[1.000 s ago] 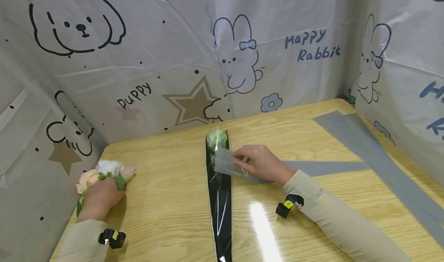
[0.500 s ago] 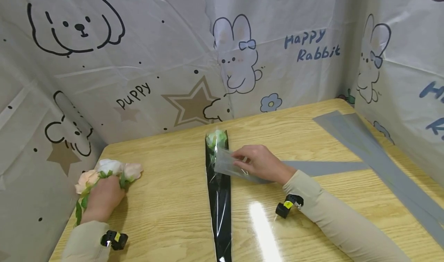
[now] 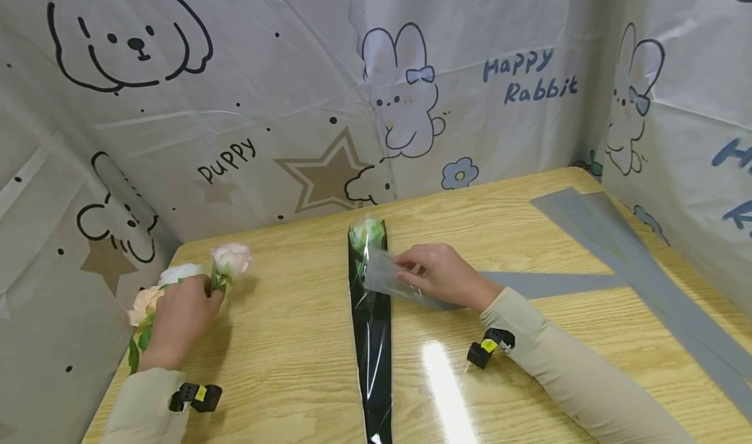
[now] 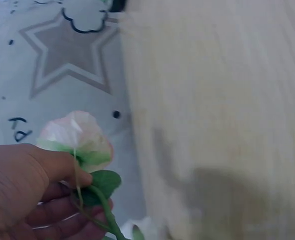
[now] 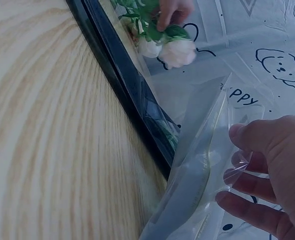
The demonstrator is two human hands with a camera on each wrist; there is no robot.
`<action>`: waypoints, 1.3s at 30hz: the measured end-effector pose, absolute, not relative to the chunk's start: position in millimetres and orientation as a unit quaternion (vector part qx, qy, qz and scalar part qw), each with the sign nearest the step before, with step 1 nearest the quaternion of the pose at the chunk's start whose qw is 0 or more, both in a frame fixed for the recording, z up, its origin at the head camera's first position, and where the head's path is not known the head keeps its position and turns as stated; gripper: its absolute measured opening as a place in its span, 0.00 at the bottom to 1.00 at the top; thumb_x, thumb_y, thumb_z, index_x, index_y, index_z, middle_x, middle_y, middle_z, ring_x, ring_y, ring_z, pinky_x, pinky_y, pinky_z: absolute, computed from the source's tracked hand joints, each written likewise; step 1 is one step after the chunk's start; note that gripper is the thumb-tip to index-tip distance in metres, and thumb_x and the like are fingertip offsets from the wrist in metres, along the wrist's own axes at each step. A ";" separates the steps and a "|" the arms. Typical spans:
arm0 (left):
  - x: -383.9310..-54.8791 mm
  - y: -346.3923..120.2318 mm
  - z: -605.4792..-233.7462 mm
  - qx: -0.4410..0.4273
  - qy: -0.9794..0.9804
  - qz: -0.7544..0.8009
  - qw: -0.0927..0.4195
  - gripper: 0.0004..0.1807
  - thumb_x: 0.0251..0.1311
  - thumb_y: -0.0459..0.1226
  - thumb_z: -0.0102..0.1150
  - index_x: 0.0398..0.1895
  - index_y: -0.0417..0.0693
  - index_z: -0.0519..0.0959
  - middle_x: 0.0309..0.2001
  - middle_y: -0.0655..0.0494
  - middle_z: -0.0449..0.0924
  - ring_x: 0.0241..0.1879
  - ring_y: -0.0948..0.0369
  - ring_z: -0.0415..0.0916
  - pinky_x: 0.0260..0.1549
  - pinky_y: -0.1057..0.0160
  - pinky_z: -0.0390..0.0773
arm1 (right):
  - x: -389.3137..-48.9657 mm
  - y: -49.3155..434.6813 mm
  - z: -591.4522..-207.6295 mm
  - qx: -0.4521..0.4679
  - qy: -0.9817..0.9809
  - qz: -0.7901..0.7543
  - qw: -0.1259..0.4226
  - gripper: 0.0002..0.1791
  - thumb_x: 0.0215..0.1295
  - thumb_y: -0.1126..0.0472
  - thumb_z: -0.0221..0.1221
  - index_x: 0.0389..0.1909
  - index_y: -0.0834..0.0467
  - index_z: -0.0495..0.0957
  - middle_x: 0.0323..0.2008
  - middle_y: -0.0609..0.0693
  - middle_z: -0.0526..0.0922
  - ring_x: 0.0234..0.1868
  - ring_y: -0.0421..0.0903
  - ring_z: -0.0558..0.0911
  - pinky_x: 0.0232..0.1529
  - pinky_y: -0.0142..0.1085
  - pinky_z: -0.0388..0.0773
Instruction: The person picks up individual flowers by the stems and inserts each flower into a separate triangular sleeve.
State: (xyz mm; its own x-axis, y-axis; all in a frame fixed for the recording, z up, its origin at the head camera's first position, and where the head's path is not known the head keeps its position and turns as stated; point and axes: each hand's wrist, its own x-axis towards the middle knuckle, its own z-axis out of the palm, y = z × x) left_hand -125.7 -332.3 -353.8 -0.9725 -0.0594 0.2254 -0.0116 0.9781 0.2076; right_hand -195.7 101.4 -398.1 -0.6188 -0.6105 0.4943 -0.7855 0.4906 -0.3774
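Note:
My left hand (image 3: 187,317) pinches the green stem (image 4: 107,210) of a pale pink artificial rose (image 3: 232,259) just below its bloom. Beside that hand, at the table's left edge, are a white flower (image 3: 179,273) and a peach flower (image 3: 143,305). With thumb and fingertips my right hand (image 3: 443,274) holds the rim of a translucent grey flower sleeve (image 5: 192,170), its mouth partly raised. That mouth overlaps a black-backed sleeve (image 3: 373,346) in the head view, where a pale green-white flower (image 3: 367,235) sits inside the clear front.
More grey sleeves (image 3: 634,251) lie flat and overlapping along the right side of the wooden table (image 3: 282,365). A printed cloth (image 3: 294,72) with cartoon animals hangs around the back and sides. A bright glare streak marks the tabletop near the middle.
My left hand has moved up and slightly right, lifting the pink rose apart from the white and peach flowers. The right hand keeps its hold on the grey sleeve, nearly still.

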 end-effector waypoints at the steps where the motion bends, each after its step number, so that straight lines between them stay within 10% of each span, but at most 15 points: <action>1: -126.6 -329.7 -351.0 0.018 -0.986 -0.104 0.128 0.17 0.67 0.33 0.55 0.17 0.44 0.71 0.14 0.54 0.66 0.15 0.58 0.62 0.15 0.62 0.59 | -195.8 101.6 -398.2 0.410 -0.850 0.294 0.149 0.12 0.69 0.57 0.67 0.49 0.58 0.87 0.42 0.51 0.92 0.38 0.40 0.90 0.37 0.26 0.86; 6: -128.3 -315.4 -333.9 0.014 -0.976 -0.122 0.181 0.13 0.69 0.35 0.56 0.26 0.38 0.82 0.23 0.41 0.83 0.13 0.59 0.64 0.12 0.62 0.60 | -196.0 102.0 -397.5 0.407 -0.852 0.295 0.144 0.13 0.69 0.56 0.67 0.49 0.58 0.87 0.42 0.52 0.92 0.38 0.41 0.90 0.37 0.29 0.87; 15: -130.5 -296.9 -308.1 0.002 -0.962 -0.120 0.245 0.16 0.66 0.35 0.58 0.18 0.42 0.77 0.11 0.52 0.73 0.11 0.60 0.60 0.12 0.65 0.56 | -196.3 102.9 -396.5 0.404 -0.853 0.297 0.145 0.12 0.69 0.57 0.67 0.49 0.58 0.87 0.42 0.52 0.92 0.38 0.41 0.90 0.36 0.31 0.88; 24: -130.1 -294.7 -295.2 0.035 -0.955 -0.144 0.257 0.17 0.70 0.39 0.56 0.39 0.33 0.86 0.35 0.31 0.88 0.11 0.59 0.73 0.08 0.62 0.65 | -196.4 102.9 -396.2 0.400 -0.856 0.295 0.142 0.13 0.69 0.56 0.67 0.49 0.58 0.87 0.43 0.52 0.92 0.38 0.41 0.90 0.37 0.32 0.88; 39: -130.7 -286.8 -271.3 0.086 -0.910 -0.229 0.334 0.21 0.70 0.45 0.56 0.38 0.34 0.86 0.37 0.31 0.88 0.40 0.37 0.81 0.51 0.41 0.71 | -196.3 102.1 -397.6 0.398 -0.858 0.290 0.145 0.13 0.69 0.55 0.67 0.49 0.58 0.87 0.42 0.52 0.92 0.38 0.41 0.90 0.36 0.32 0.88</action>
